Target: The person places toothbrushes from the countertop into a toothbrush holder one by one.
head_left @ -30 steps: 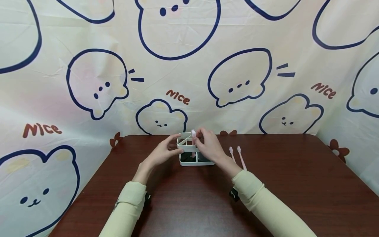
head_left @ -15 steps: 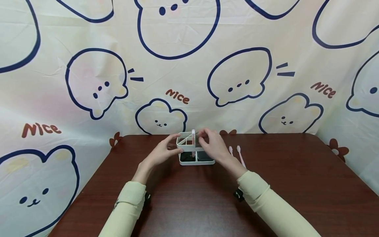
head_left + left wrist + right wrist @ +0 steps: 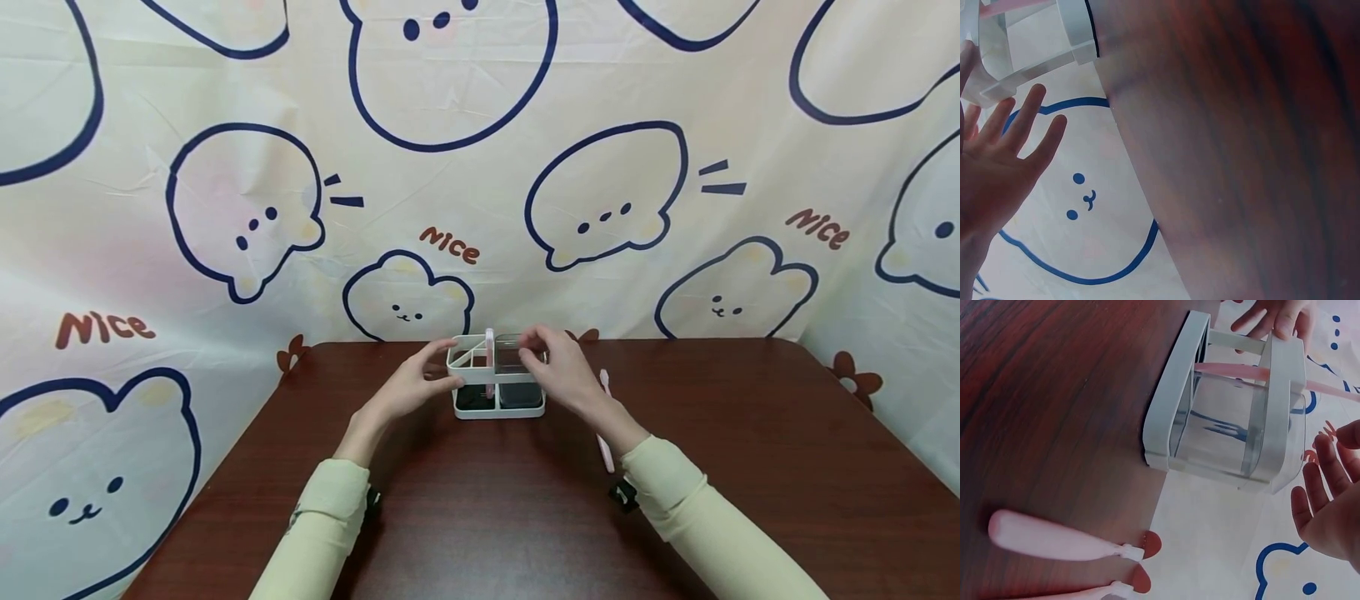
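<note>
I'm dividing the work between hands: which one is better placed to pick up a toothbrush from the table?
Right, most likely: the right hand looks empty and is nearer the loose toothbrushes on the table, while the left hand grips the left side of the white holder.

Right bare hand (image 3: 561, 365) came away from the slim, upright pink toothbrush (image 3: 490, 354)

In the middle of the head view, the hand had pinched the brush's top; it let go and moved rightward to the right end of the two-tier white holder (image 3: 471, 376), revealing more of a clear plastic cup (image 3: 512, 358). The light yellow-green sleeve (image 3: 720, 525) shifted toward the right edge. Right of centre, the forearm (image 3: 618, 423) hid one of two pale-pink toothbrush heads (image 3: 604, 377), while a pale-pink handle (image 3: 606, 456) emerged below it.
</note>
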Demonstrator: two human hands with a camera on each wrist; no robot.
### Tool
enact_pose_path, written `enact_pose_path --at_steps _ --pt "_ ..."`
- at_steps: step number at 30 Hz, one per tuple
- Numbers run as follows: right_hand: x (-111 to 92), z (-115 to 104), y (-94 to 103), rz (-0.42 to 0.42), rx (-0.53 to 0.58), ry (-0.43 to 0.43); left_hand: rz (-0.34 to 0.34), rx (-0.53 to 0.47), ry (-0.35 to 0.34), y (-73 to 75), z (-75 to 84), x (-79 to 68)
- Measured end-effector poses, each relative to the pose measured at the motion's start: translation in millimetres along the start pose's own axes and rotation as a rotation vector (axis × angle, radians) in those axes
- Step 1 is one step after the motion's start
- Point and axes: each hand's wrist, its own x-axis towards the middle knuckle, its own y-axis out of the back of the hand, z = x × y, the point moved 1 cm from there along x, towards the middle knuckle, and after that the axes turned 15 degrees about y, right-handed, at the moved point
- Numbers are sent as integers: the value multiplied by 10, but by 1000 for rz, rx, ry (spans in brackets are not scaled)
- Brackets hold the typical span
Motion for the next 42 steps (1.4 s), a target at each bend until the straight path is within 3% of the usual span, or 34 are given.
enact_pose_path --at_steps 17,30,42 --pt "-161 142 214 4 -21 9 -4 -2 13 4 4 3" --pt "-277 156 357 -52 -49 -25 -10 -9 7 6 -2 2" --pt "-400 340 490 -127 -85 -65 -11 0 -11 15 -4 -7"
